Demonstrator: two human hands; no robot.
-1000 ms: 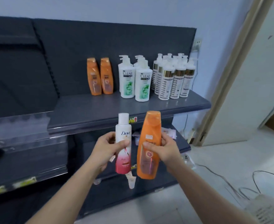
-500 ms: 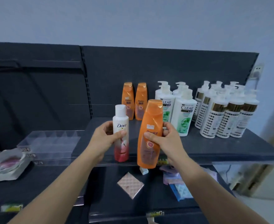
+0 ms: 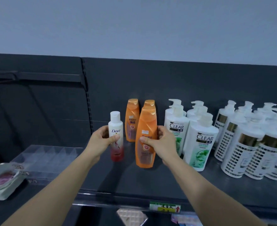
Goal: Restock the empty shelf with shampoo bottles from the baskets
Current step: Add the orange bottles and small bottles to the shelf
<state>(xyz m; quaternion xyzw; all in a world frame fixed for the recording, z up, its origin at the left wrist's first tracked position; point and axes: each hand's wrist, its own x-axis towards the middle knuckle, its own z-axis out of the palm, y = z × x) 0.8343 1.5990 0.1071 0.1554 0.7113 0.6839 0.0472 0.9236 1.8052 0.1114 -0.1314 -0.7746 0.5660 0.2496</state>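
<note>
My left hand (image 3: 100,141) grips a white and red Dove bottle (image 3: 116,137), upright, low over the dark shelf (image 3: 134,180). My right hand (image 3: 160,141) grips a large orange shampoo bottle (image 3: 145,137), upright, with its base at the shelf surface. It stands in front of two more orange bottles (image 3: 132,119) against the back panel; the right one is mostly hidden behind it. Whether either held bottle touches the shelf I cannot tell.
White Clear pump bottles (image 3: 199,141) stand right of my right hand, and white gold-banded pump bottles (image 3: 242,144) fill the far right. A clear plastic divider tray (image 3: 49,154) and a foil packet (image 3: 2,180) lie at the left. A price tag (image 3: 164,207) hangs on the shelf edge.
Both hands have carried their bottles up and forward from below the shelf edge onto the shelf, close in front of the two orange bottles. The view has moved closer.
</note>
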